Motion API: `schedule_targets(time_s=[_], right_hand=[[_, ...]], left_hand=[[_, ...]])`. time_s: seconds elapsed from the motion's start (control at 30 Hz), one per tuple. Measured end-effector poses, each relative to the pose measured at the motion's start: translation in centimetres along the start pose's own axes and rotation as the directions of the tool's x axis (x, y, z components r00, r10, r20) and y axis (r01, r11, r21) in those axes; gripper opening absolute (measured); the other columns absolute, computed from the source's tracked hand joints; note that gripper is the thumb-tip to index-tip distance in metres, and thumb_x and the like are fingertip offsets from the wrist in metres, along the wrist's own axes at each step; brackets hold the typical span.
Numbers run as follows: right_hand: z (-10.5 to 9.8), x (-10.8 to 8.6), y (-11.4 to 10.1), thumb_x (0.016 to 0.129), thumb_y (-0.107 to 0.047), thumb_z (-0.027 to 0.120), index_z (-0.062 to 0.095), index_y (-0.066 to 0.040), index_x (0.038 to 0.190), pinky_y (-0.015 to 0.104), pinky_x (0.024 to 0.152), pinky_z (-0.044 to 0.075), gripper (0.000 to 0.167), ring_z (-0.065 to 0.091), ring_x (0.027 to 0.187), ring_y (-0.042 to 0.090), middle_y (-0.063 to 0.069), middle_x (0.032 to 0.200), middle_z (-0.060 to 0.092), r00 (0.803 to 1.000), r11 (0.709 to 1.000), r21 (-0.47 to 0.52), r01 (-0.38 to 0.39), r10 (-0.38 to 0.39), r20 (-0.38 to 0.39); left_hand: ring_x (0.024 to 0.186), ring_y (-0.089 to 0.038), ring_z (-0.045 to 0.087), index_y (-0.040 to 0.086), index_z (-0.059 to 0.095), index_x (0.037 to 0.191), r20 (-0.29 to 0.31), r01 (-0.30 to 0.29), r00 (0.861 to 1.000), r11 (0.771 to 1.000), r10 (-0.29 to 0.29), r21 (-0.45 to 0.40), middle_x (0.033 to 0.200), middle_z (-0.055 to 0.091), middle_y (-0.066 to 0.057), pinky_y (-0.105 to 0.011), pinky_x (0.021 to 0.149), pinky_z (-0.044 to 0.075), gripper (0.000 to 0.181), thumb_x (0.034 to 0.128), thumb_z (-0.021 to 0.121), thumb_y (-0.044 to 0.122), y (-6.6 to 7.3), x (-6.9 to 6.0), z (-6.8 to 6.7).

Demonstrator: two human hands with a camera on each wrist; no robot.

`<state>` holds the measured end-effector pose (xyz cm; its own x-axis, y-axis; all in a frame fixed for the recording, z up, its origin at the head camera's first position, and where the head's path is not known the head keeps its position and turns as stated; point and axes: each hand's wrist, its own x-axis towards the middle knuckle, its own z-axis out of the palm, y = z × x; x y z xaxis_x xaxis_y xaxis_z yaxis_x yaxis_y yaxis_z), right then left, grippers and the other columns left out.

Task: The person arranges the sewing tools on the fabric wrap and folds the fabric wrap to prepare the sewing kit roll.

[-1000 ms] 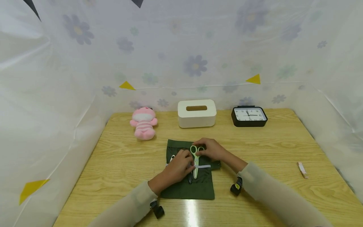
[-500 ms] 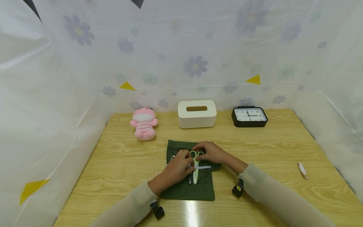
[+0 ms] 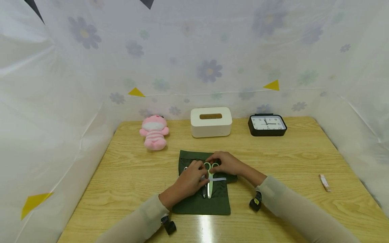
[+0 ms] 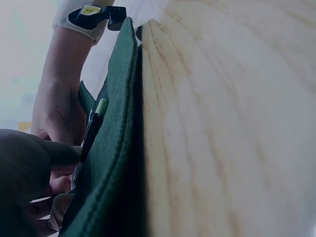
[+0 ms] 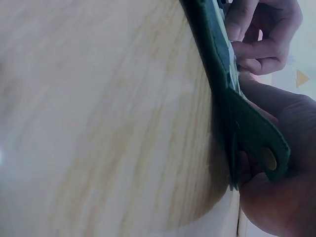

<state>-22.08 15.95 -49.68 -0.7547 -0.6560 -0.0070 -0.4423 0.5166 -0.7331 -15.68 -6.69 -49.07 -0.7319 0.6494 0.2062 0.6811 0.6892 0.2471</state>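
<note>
A dark green fabric tool pouch (image 3: 202, 206) lies unfolded on the table, with a pale elastic strap (image 3: 219, 179) across it. My right hand (image 3: 226, 162) holds the light green scissors (image 3: 210, 173) by the handles, blades toward me and running beneath the strap. Just left of the scissors, my left hand (image 3: 189, 179) pinches the strap with curled fingers, partly hiding it. A dark slim tool (image 3: 204, 191) lies beside the scissors, its upper part covered by my left hand. Another tool's white-ringed end (image 3: 185, 168) shows behind that hand. In the right wrist view, the pouch's snap flap (image 5: 261, 140) sticks out beside my right hand.
Along the back of the wooden table (image 3: 130, 189) stand a pink striped plush toy (image 3: 155, 133), a white tissue box (image 3: 211, 128) and a black-framed clock (image 3: 267, 125). A small pale, narrow item (image 3: 324, 182) lies at the right.
The scissors have slid toward me under the strap, their tips now lower on the pouch. My right hand moved slightly the same way, mostly in the first half second; my left hand stayed put.
</note>
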Motion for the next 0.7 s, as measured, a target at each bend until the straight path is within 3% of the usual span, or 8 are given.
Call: schedule_targets(time_s=[0.2,0.43,0.7], right_hand=[[-0.6,-0.5,-0.3,0.095,-0.020,0.077,0.068,-0.008,0.132,0.036,0.090,0.056,0.039,0.066,0.111,0.023,0.005,0.120,0.067,1.000,0.997,0.083,-0.006,0.007,-0.012],[-1.7,-1.2,0.1,0.096,-0.020,0.076,0.067,-0.009,0.134,0.042,0.096,0.055,0.041,0.066,0.115,0.023,0.004,0.124,0.069,0.999,0.994,0.108,-0.030,0.035,-0.041],[-3.6,-4.1,1.1,0.098,-0.024,0.074,0.063,-0.006,0.139,0.051,0.102,0.050,0.046,0.063,0.118,0.028,0.011,0.132,0.067,0.992,0.993,0.115,-0.041,0.053,-0.110]], left_hand=[[0.098,-0.016,0.051,0.021,0.075,0.094,-0.011,-0.005,1.000,1.000,0.006,0.004,0.106,0.056,0.001,-0.029,0.075,0.052,0.012,0.0946,0.077,0.033,0.0,0.0,0.0],[0.097,-0.016,0.051,0.021,0.075,0.093,-0.021,-0.012,1.000,1.000,0.012,0.012,0.105,0.056,0.001,-0.029,0.075,0.051,0.012,0.0938,0.078,0.032,-0.2,0.0,0.1],[0.097,-0.016,0.052,0.021,0.075,0.095,-0.013,-0.004,1.000,1.000,0.004,0.010,0.106,0.057,0.001,-0.029,0.075,0.052,0.013,0.0945,0.077,0.034,-0.1,-0.1,0.1]])
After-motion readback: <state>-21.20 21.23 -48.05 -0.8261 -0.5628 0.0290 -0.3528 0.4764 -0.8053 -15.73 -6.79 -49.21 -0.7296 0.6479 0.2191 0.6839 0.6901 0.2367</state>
